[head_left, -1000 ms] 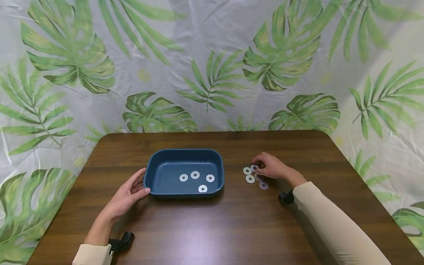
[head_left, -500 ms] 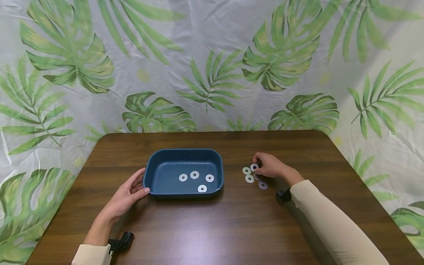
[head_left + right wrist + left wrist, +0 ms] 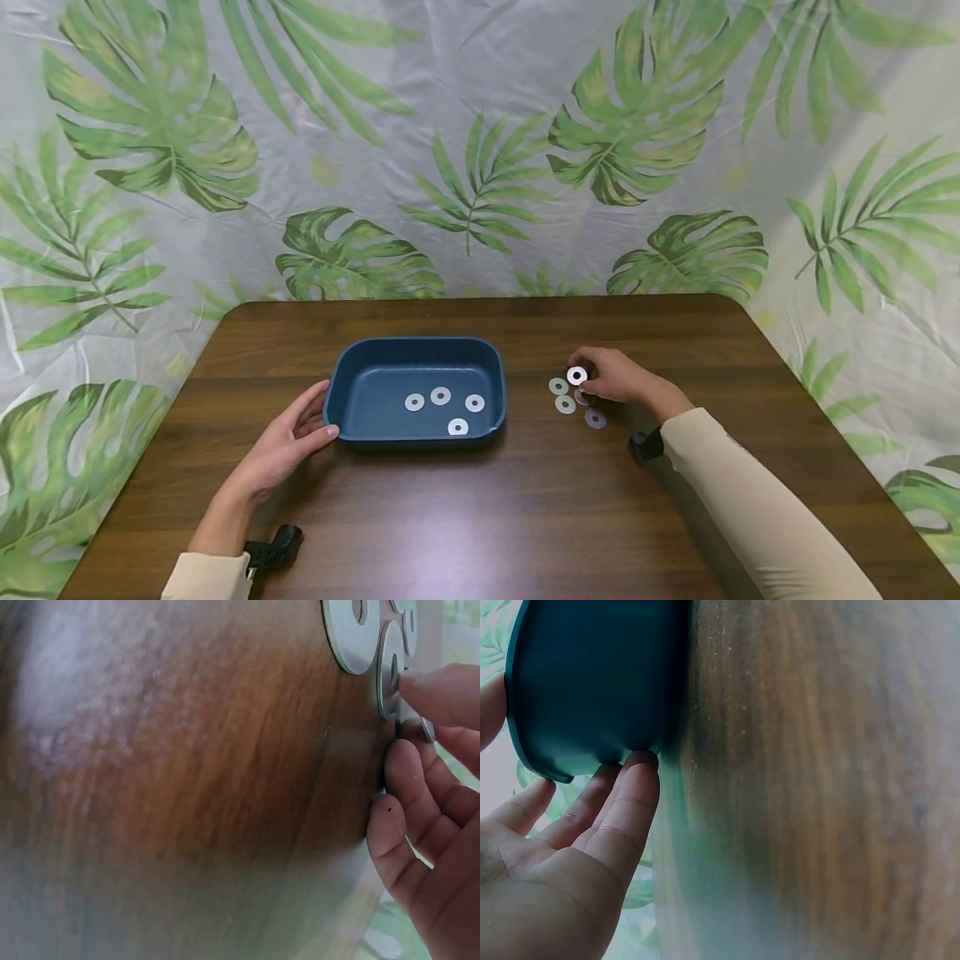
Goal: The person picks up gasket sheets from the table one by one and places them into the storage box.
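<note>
My left hand [image 3: 288,442] is at the left end of a blue rectangular tray [image 3: 491,375]. Its nearly straight fingers [image 3: 630,806] touch the outer wall, with the thumb at the rim. Several flat metal washers [image 3: 408,403] lie inside the tray. To the right of it, my right hand [image 3: 613,377] pinches a washer [image 3: 577,382] between thumb and fingers, tilted so that its face shines. Its edge [image 3: 427,730] shows by the fingers in the right wrist view. Under the thumb another washer [image 3: 385,694] lies flat, and several more washers [image 3: 558,406] surround the fingertips.
Everything stands on a dark brown wooden table [image 3: 465,517]. Behind it hangs a pale curtain [image 3: 480,108] printed with green leaves. A black wrist camera [image 3: 277,546] sits on the left wrist and another wrist camera [image 3: 647,444] on the right.
The washer at my right fingertips has tipped up from lying flat and now looks brighter. The right hand shifts only slightly; the left hand and tray stay put.
</note>
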Demonstrator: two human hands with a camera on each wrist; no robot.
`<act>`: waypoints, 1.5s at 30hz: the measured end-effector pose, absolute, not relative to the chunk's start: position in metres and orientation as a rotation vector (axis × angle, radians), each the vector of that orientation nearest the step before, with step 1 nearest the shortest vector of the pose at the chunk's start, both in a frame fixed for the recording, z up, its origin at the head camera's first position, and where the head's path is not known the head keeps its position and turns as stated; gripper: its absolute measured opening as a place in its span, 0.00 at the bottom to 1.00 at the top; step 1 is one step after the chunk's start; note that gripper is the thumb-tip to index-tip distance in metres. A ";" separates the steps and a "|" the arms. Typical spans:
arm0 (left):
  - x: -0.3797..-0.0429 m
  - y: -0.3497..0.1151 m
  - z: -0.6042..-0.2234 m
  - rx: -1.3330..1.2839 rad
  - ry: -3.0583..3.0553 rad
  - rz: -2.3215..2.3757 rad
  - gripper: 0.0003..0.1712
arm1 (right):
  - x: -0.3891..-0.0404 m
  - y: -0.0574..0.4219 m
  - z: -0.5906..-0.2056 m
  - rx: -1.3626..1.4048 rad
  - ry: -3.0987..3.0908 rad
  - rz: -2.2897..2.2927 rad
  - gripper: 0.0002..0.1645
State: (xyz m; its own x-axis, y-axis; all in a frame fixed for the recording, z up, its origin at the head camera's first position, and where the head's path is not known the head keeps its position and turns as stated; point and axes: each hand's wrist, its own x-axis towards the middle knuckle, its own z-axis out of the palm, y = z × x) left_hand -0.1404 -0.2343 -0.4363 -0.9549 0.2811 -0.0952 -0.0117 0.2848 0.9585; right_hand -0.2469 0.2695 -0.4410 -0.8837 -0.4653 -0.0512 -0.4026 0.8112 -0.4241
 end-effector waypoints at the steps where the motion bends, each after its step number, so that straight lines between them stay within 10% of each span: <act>1: -0.140 -0.234 -0.436 0.247 2.310 1.726 0.42 | -0.247 0.270 -0.441 -0.680 2.837 -0.620 0.18; 45: -0.138 -0.232 -0.435 0.251 2.335 1.716 0.42 | -0.227 0.244 -0.382 -0.862 2.798 -0.833 0.19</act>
